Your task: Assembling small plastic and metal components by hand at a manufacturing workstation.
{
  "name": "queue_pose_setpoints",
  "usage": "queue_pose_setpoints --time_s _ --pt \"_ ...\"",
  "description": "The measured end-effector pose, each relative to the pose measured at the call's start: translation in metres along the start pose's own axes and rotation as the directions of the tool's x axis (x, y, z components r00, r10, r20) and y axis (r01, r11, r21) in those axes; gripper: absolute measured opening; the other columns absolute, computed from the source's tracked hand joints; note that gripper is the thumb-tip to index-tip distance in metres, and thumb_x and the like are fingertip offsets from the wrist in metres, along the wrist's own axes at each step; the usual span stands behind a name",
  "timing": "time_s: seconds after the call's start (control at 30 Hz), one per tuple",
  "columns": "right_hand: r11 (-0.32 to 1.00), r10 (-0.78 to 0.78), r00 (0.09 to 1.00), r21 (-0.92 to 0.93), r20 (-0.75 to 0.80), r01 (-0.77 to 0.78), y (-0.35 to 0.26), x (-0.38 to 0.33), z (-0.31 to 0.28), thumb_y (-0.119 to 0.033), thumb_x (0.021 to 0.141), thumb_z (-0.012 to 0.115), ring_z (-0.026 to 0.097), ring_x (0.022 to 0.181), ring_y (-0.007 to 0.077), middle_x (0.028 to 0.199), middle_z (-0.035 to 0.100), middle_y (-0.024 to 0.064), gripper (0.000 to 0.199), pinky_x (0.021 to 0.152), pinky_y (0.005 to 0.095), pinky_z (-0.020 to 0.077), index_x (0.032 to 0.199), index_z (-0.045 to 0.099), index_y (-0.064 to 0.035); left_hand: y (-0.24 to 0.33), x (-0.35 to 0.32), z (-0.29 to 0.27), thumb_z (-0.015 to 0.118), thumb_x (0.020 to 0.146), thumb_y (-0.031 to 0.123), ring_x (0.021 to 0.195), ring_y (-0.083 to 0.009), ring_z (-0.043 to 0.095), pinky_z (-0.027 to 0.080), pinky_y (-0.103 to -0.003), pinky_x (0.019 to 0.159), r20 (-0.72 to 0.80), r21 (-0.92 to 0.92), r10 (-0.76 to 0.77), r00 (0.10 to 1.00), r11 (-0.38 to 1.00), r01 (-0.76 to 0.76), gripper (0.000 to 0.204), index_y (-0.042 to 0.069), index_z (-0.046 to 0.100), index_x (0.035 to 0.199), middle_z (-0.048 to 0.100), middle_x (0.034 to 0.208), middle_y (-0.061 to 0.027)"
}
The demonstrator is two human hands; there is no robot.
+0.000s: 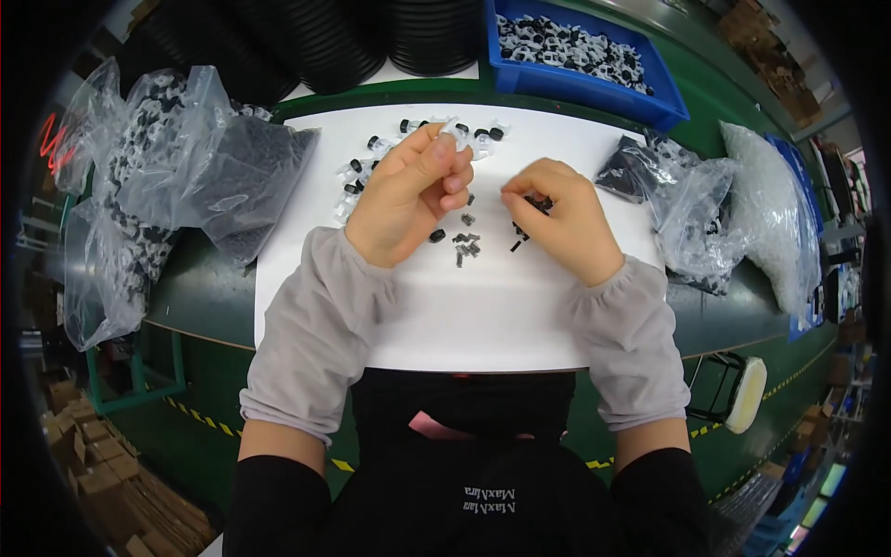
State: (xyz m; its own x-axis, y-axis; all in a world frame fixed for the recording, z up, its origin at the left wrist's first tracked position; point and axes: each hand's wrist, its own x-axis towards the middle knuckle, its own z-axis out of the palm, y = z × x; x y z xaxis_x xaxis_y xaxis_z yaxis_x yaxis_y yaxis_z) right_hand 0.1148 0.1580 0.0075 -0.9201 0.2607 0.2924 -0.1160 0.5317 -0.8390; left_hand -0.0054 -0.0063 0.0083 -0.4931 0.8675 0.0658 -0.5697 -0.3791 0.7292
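My left hand [401, 200] is raised over the white sheet [445, 325], its thumb and fingertips pinching a small translucent white plastic part [452, 127]. To its right, my right hand [574, 223] is low over a pile of small black pieces [532, 219], thumb and index finger closed together. Whatever is between those fingertips is too small to make out. Small grey metal pieces, perhaps springs, lie in a loose cluster [467, 247] between the hands. White plastic parts with black caps [379, 144] are scattered beyond and left of my left hand, which partly hides them.
A blue bin [585, 107] full of black-and-white parts stands at the back right. Clear bags of parts [148, 176] crowd the table's left side, and more bags [701, 200] lie at the right. Black ribbed rolls [432, 37] stand behind. A stool [745, 395] is on the floor at right.
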Motion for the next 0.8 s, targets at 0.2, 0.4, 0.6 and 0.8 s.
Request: queue_pose_setpoints --time_s 0.2,0.4,0.6,0.8 --pt "0.915 -0.124 0.960 -0.346 0.249 0.208 0.011 0.000 -0.020 -0.005 0.070 0.067 0.057 0.071 0.0240 0.074 0.061 0.0090 0.008 0.058 0.0322 0.0459 0.078 0.067 -0.0011 0.002 0.001 0.000 0.055 0.094 0.026 0.072 -0.0091 0.041 0.036 -0.022 0.061 0.047 -0.055 0.021 0.999 0.998 -0.019 0.019 0.009 0.047 0.093 0.046 0.083 -0.0008" --pt "0.839 -0.128 0.954 -0.483 0.271 0.250 0.008 -0.006 -0.004 -0.006 0.068 0.070 0.055 0.073 0.0256 0.072 0.056 0.0092 0.010 0.065 0.0335 0.0454 0.075 0.064 -0.0016 -0.001 0.000 0.003 0.054 0.094 0.033 0.070 -0.0084 0.036 0.032 -0.021 0.059 0.040 0.105 0.014 0.999 0.994 -0.019 0.026 0.009 0.047 0.101 0.040 0.082 0.0013" --pt "0.966 -0.039 0.984 -0.246 0.174 0.082 0.004 -0.005 -0.008 -0.003 0.077 0.066 0.055 0.072 0.0180 0.072 0.056 0.0043 0.006 0.068 0.0282 0.0445 0.077 0.060 -0.0018 -0.004 0.001 0.001 0.057 0.092 0.032 0.069 -0.0084 0.037 0.034 -0.021 0.060 0.096 0.218 -0.042 0.994 0.976 0.020 0.028 0.008 0.046 0.101 0.043 0.082 0.0004" --pt "0.865 0.292 0.954 0.404 0.073 -0.296 -0.017 -0.002 -0.013 -0.005 0.088 0.058 0.055 0.080 0.0075 0.091 0.060 0.0015 0.011 0.071 0.0196 0.0435 0.094 0.063 0.0023 -0.009 0.001 -0.006 0.062 0.089 0.022 0.066 -0.0060 0.042 0.036 -0.020 0.060 0.170 0.214 -0.066 0.983 0.976 0.028 0.023 0.007 0.050 0.101 0.050 0.081 0.0011"
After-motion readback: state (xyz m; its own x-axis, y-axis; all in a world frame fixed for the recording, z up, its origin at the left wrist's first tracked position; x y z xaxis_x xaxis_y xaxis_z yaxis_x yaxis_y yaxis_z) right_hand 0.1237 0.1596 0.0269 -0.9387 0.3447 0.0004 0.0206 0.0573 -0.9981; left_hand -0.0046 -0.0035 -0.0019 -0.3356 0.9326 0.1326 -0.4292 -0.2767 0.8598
